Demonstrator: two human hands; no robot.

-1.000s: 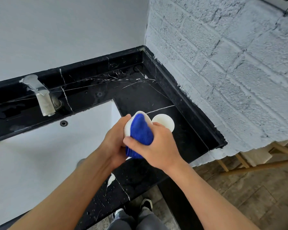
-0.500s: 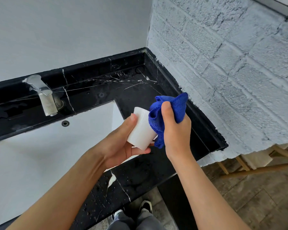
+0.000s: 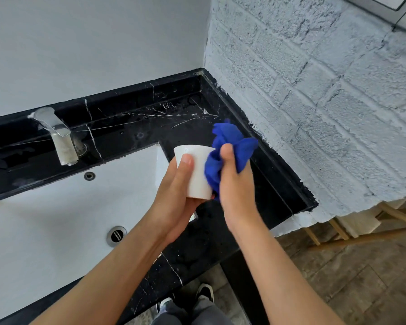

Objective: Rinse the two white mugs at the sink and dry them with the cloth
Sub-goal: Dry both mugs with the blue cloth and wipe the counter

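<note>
a white rectangular sink basin (image 3: 45,221) is set into a black marble countertop with white veining (image 3: 131,127), with a round metal drain (image 3: 116,235) in the basin floor and a small overflow hole (image 3: 89,176) on its back wall. a brushed metal faucet (image 3: 59,137) stands on the countertop behind the basin, to the left. a pale painted brick wall (image 3: 314,90) borders the countertop on the right, and a plain smooth wall (image 3: 92,43) runs behind it. light wooden furniture legs (image 3: 338,233) stand on a dark tiled floor (image 3: 338,277) at lower right; dark shoes (image 3: 204,293) show at the bottom edge. nothing obstructs the view of the hands. the left hand (image 3: 176,202) grips a white handleless ceramic mug (image 3: 196,172) above the right end of the basin, thumb curled across the mug's near side, the base resting toward the palm; the other fingers are hidden behind the mug. the right hand (image 3: 236,191) holds a bunched blue microfibre cloth (image 3: 230,156), thumb on top and fingers closed around it, with the cloth pressed against the mug's right side. only one mug is in view.
</note>
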